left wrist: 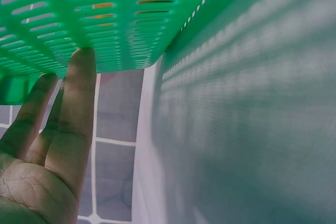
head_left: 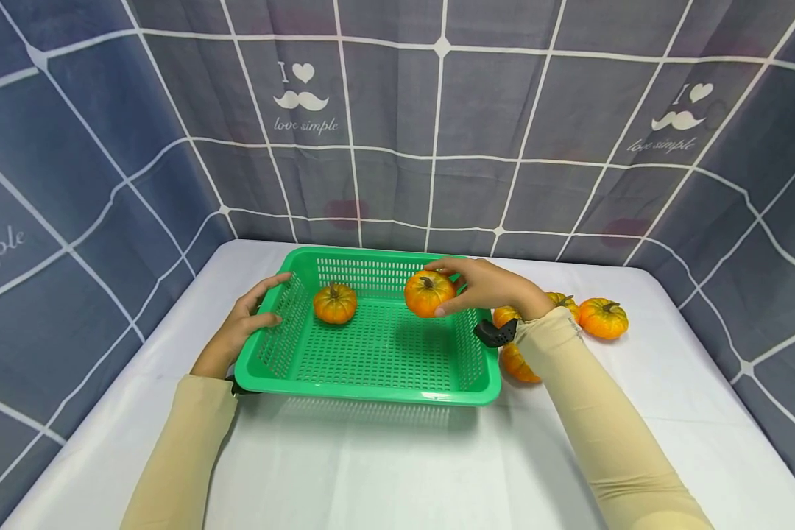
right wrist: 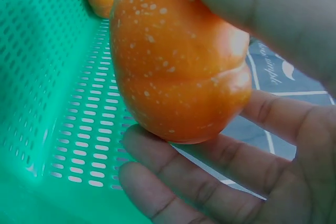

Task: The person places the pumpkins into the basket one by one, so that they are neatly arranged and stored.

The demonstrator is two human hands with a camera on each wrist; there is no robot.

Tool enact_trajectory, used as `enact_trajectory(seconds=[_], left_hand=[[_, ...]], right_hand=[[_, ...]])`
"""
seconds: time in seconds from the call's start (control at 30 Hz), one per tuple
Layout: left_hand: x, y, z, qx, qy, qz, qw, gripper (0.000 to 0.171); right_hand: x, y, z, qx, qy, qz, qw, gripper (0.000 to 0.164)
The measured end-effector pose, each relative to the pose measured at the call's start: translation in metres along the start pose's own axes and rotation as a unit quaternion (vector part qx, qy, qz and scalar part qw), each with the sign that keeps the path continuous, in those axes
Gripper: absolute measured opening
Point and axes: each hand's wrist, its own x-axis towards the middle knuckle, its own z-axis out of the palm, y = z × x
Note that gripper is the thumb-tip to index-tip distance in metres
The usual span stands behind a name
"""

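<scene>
My right hand (head_left: 480,283) holds a small orange pumpkin (head_left: 429,293) over the right half of a green plastic basket (head_left: 371,395). In the right wrist view, the thumb lies on one side of this pumpkin (right wrist: 178,66) and the fingers on the other. A second pumpkin (head_left: 335,303) sits inside the basket at the left. My left hand (head_left: 241,324) grips the basket's left side, thumb and index finger over the rim. Seen from the left wrist, other fingers (left wrist: 76,108) touch the slotted outer wall (left wrist: 121,30).
Several more pumpkins lie on the white tablecloth (head_left: 384,471) right of the basket, one (head_left: 603,318) farthest right. Others are partly hidden behind my right wrist and sleeve. A grey checked curtain (head_left: 397,110) hangs behind and along both sides of the table.
</scene>
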Motion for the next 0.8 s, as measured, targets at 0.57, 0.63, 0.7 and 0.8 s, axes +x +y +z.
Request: enact_trajectory(seconds=[0.57,0.63,0.7,0.8], left_hand=[[-0.002,0.003,0.000,-0.006,-0.001,-0.002,1.0000,0.079],[-0.002,0.002,0.000,0.002,0.001,-0.004,1.0000,0.079],[-0.001,0.002,0.000,0.008,0.001,-0.005,1.0000,0.080],[-0.001,0.002,0.000,0.016,0.001,-0.004,0.9999,0.081]], right_hand=[[0.034,-0.003,0.011,-0.002,-0.028,0.022,0.999,0.074],[0.039,-0.004,0.013,0.002,-0.031,0.025,0.999,0.074],[0.043,-0.003,0.014,0.006,-0.037,0.024,0.999,0.074],[0.050,-0.003,0.016,0.012,-0.045,0.032,0.998,0.074]])
